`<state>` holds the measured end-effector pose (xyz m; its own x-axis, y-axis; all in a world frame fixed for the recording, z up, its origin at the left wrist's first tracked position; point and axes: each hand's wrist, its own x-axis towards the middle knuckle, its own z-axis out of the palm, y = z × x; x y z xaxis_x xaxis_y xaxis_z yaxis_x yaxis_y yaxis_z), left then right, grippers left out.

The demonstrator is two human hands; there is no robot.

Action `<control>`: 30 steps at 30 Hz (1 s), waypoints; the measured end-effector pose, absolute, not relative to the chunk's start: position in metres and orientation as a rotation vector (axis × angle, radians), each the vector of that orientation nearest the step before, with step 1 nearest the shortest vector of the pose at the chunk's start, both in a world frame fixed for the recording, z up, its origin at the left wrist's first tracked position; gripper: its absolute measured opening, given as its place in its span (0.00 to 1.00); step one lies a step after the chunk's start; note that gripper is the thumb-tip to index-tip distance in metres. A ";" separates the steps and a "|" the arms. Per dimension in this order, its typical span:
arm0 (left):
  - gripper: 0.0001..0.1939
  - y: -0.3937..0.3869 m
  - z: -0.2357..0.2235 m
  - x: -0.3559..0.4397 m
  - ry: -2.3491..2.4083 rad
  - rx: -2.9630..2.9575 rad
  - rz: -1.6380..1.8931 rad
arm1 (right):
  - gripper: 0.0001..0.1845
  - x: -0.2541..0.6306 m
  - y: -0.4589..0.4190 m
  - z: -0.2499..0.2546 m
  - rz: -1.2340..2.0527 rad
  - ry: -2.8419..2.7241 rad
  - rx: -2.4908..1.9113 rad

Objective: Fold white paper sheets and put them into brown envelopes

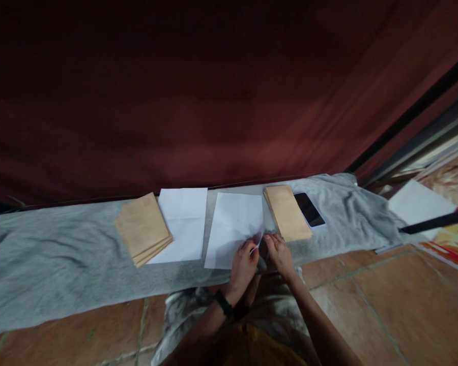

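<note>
A white sheet of paper [234, 223] lies on a grey cloth [61, 264] spread over the floor. My left hand [243, 264] pinches the sheet's near right corner, which curls upward. My right hand [278, 252] is right beside that corner, fingers bent toward it; whether it touches the paper I cannot tell. A stack of brown envelopes [287, 212] lies just right of the sheet. A second white sheet [181, 221] lies to the left, and another stack of brown envelopes [143, 229] beyond it.
A dark phone [309, 209] lies on the cloth right of the near envelope stack. A dark red curtain [213, 101] hangs behind. Brown floor tiles [385, 300] show at the front right, with white paper [420, 203] and a dark bar [435, 222] at far right.
</note>
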<state>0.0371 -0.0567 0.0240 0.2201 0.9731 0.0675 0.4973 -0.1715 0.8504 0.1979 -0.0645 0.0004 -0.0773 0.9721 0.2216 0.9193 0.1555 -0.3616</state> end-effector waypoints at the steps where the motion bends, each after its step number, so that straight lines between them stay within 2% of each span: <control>1: 0.08 -0.056 0.024 0.040 1.342 1.779 0.842 | 0.17 0.197 -0.062 0.001 0.214 -2.017 -1.811; 8: 0.09 -0.067 0.022 0.040 1.127 1.905 0.848 | 0.15 0.195 -0.041 -0.003 0.326 -1.823 -1.901; 13: 0.14 -0.065 0.015 0.008 1.366 2.191 0.769 | 0.17 0.198 -0.034 -0.003 0.341 -1.751 -1.939; 17: 0.22 -0.055 0.010 -0.014 1.642 2.384 0.623 | 0.17 0.193 -0.032 -0.002 0.323 -1.721 -1.969; 21: 0.26 -0.054 0.008 -0.019 1.737 2.481 0.485 | 0.19 0.186 -0.034 -0.001 0.194 -1.749 -2.003; 25: 0.26 -0.055 0.008 -0.015 1.772 2.493 0.464 | 0.23 0.176 -0.036 0.001 0.074 -1.759 -1.882; 30: 0.28 -0.044 0.007 -0.010 1.751 2.461 0.442 | 0.26 0.142 -0.037 0.004 0.214 -1.945 -1.651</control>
<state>-0.0097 -0.0441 0.0065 0.3009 0.9361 0.1822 0.9103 -0.3389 0.2377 0.1423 -0.0371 0.0042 -0.0725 0.9451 0.3185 0.8535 0.2240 -0.4706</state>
